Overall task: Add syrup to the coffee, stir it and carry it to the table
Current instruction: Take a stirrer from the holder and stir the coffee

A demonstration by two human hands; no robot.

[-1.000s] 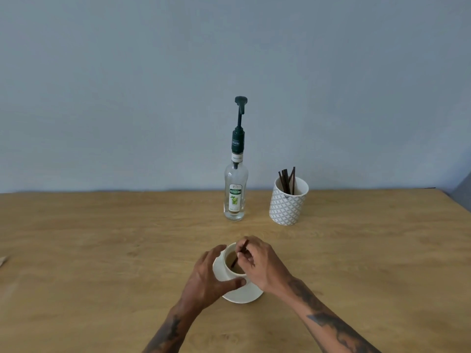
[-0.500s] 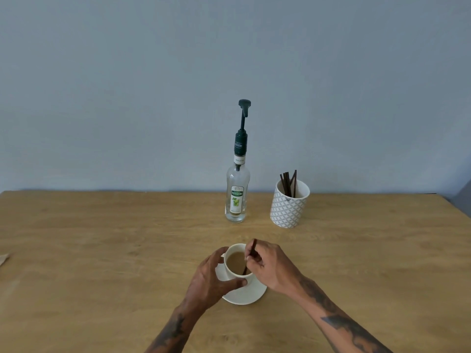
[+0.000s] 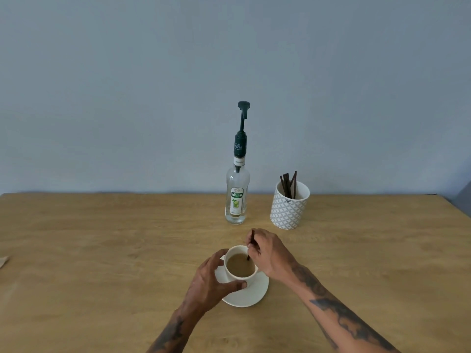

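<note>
Cup: I see the white cup low in the centre of the frame, sitting on its saucer, nearly full of pale coffee.
Left hand: my left hand curls around the cup's left wall, thumb on the near side, fingers behind.
Right hand: my right hand pinches a thin dark stirrer, whose lower end dips into the coffee by the right rim.
Handling: I judge the cup rigid, breakable and smooth, and the full liquid will slosh. The stirrer looks light and slender.
Where to hold: for carrying, I would lift by the saucer's rim, level, steadying the cup; I cannot see a handle.
Syrup bottle: the bottle stands upright above centre, with a patterned pot of spare sticks to its right on the desk.
</note>
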